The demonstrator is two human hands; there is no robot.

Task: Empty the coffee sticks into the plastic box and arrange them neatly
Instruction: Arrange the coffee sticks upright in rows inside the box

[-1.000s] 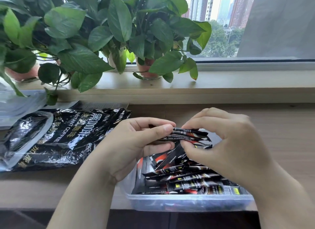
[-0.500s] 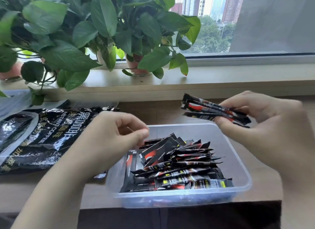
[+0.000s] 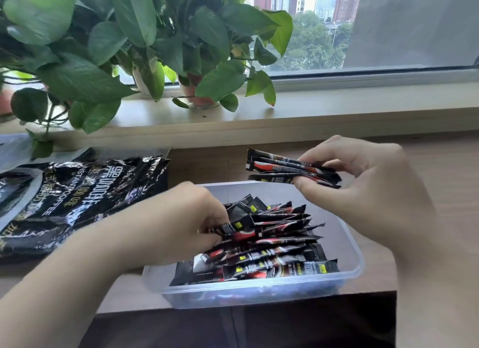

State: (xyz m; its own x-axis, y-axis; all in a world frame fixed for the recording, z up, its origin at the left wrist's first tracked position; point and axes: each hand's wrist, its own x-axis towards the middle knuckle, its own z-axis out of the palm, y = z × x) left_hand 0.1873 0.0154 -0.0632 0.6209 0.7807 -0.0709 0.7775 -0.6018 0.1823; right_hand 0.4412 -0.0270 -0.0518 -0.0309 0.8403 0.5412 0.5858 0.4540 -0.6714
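Right hand pinches a bundle of sticks by its right end; the rest juts free left of the grip, above the box's far wall. Left hand is curled round the left ends of the pile inside the box. Risks: the one-ended pinch lets the bundle fan out or drop a stick outside; tugging the pile could turn its sticks crosswise.
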